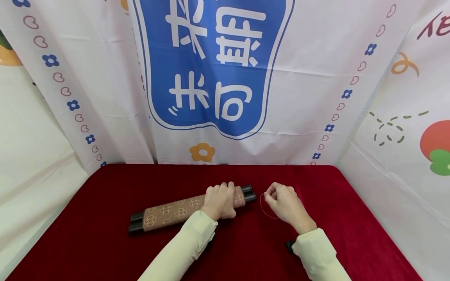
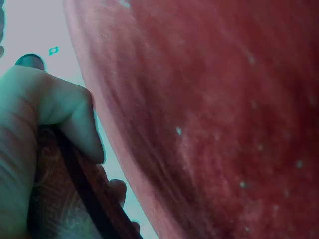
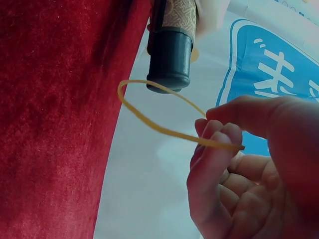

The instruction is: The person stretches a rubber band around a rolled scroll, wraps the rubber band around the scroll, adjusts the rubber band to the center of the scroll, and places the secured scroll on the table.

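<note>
A rolled scroll in brown patterned brocade lies slantwise, with paired black roller ends showing at both sides. My left hand grips it near its right end, thumb on the near side and fingers over the top. In the left wrist view the brocade shows under the curled hand. To the right of the scroll, my right hand pinches a thin yellow rubber band between thumb and fingertips. The band hangs as a loose loop, apart from the scroll in the head view.
Dark red cloth covers the table. White printed curtains with a blue sign stand behind it and at both sides. A small black device sits at the right cuff.
</note>
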### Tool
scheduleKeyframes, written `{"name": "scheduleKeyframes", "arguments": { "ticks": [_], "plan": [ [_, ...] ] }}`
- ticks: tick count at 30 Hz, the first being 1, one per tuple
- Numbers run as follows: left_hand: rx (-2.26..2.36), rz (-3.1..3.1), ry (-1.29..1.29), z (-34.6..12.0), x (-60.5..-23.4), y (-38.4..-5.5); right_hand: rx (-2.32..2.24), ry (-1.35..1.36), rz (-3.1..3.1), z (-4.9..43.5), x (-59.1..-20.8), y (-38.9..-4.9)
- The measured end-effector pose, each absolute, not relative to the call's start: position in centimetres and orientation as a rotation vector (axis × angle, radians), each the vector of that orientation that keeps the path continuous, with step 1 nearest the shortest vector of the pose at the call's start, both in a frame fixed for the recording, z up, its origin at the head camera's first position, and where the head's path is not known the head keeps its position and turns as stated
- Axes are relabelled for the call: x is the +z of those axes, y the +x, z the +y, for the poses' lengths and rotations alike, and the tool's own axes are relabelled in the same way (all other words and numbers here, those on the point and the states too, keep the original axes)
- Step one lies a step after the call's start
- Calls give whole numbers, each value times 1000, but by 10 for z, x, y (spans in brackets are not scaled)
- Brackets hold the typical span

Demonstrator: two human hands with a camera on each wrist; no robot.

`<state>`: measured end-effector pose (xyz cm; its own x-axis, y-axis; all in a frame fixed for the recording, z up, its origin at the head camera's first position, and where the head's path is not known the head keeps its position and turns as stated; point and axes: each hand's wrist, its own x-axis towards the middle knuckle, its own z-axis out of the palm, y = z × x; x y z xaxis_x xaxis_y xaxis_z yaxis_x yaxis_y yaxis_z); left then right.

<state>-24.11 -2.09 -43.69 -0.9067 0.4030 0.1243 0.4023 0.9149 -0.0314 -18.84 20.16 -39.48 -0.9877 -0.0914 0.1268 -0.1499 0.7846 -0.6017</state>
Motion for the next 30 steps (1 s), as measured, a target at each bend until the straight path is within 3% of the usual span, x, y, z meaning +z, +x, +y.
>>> {"name": "scheduleKeyframes", "arguments": {
  "ticks": [30],
  "plan": [
    [63, -2893, -867, -10, -429, -200, 1041, 251, -2883, 195, -394, -187]
  ]
}}
